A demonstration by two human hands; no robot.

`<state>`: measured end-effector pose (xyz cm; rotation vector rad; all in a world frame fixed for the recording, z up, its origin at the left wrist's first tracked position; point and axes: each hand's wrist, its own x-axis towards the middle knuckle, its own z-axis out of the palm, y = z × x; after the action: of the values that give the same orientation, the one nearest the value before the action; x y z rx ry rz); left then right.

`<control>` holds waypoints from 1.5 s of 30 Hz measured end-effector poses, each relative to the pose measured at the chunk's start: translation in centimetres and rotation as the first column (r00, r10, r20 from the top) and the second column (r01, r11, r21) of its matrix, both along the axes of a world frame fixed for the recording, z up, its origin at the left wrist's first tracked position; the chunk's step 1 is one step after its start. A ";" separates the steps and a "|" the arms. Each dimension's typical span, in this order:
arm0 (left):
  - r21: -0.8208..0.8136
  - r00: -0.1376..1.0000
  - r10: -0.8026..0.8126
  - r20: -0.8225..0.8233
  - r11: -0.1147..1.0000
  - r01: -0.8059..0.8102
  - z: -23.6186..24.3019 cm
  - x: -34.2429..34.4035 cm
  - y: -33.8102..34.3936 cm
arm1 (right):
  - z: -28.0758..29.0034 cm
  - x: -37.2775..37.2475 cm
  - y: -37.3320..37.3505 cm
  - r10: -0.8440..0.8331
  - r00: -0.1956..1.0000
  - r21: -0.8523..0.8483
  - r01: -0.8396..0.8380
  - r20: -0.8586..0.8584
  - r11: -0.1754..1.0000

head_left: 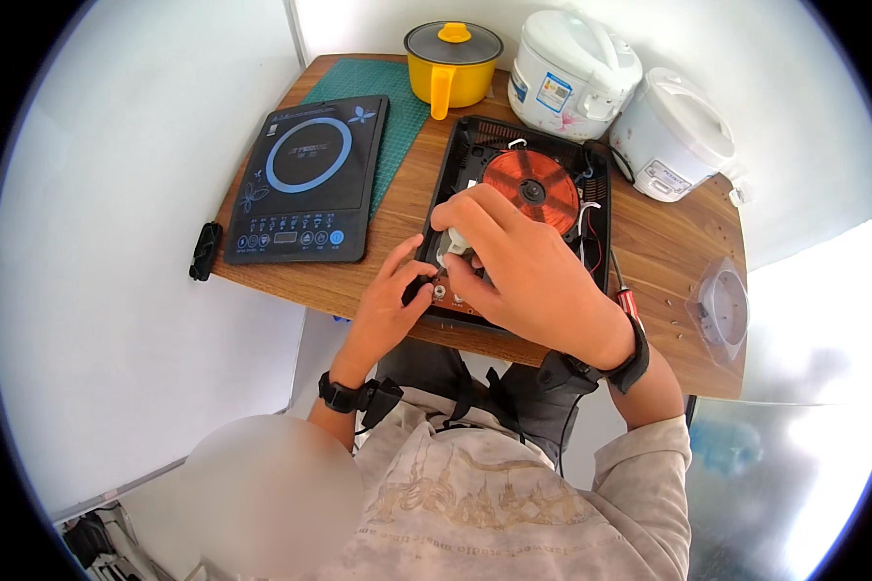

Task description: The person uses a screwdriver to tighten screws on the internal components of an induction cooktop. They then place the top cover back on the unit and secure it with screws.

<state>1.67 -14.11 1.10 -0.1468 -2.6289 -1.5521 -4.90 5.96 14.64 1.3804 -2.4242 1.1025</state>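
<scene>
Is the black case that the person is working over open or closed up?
Open: no cover sits over the black case, so the round copper-coloured coil inside shows plainly.

from here i count two hands (388, 307) (531, 269), two rice cookers (574, 73) (667, 145) and one pot (465, 83). i see one cooktop (310, 208), one open casing (452, 160), one copper coil (554, 179), one screwdriver (628, 302).

Shirt (513, 537), one: pale beige, faintly mottled, short-sleeved; tan print (494, 499) of spired shapes across the front, row of lettering below. Right sleeve (649, 460): loose, wide hem. Left wrist strap (335, 393): black, blocky black module (384, 397) attached. Right wrist strap (636, 360): black, broad; black module (560, 372), thin dark cable (563, 445). Trousers (533, 412): dark grey; black ties (496, 391) near waist.
</scene>
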 end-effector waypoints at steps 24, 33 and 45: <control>-0.108 0.999 0.048 0.019 0.993 -0.046 0.8 0.4 0.4 | 1.4 -2.2 -2.5 0.086 0.984 0.029 -0.083 -0.155 0.996; -0.099 0.999 0.028 -0.021 0.995 -0.030 0.5 0.5 0.2 | 0.5 -2.3 -4.0 -0.014 0.948 0.040 0.028 -0.318 0.999; -0.092 0.999 0.011 -0.037 0.996 -0.014 0.5 0.4 0.2 | 0.1 -2.0 -4.5 -0.165 0.872 0.048 0.210 -0.461 0.977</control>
<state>2.09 -13.87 1.63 -0.1625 -2.6691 -1.4105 -6.92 1.48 14.75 1.2246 -2.2220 0.5423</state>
